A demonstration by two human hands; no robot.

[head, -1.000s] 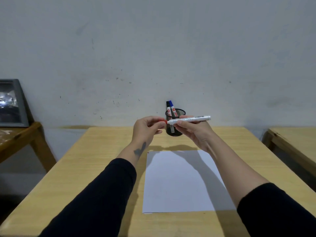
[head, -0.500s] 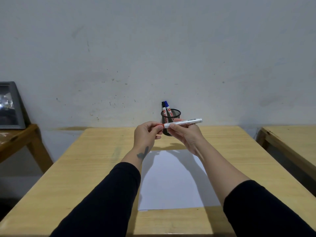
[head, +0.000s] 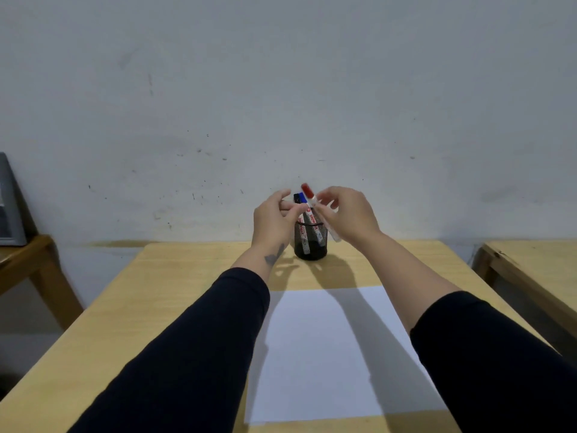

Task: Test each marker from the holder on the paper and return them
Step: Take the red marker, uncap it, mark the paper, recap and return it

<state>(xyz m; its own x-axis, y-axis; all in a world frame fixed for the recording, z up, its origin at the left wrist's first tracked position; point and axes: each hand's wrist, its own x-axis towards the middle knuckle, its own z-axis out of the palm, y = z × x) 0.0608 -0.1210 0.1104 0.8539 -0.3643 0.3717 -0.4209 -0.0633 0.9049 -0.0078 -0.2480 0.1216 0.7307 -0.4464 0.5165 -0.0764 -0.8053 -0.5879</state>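
Swinging the red marker (head: 307, 190) up from lying level between both hands to standing nearly upright, red cap on top, and carrying it away from the near side to the far middle of the table (head: 187, 276), right over the holder (head: 310, 245). Grasping its barrel in the right hand (head: 349, 217), fingers closed round the lower part, with the bottom end hidden behind that hand and seemingly not yet down in the mesh. Letting go with the left hand (head: 271, 223), fingers now loosely spread just left of the holder, holding nothing, though not telling clearly whether the thumb is brushing the barrel. Judging from this, finishing with this marker and returning it, capped, to its place. Standing already inside the holder, the blue marker (head: 301, 197) and the black marker (head: 296, 198), leaning left and crowding the mouth, so likely narrowing the gap for the red one going in. Lying flat on the near part of the table, the paper (head: 312, 354), crossed by arm shadows and showing no mark clear enough to tell. Flanking the scene well apart, a side table (head: 31, 260) with a frame (head: 9, 207) at left and another table (head: 530, 264) at right, neither getting in the way.
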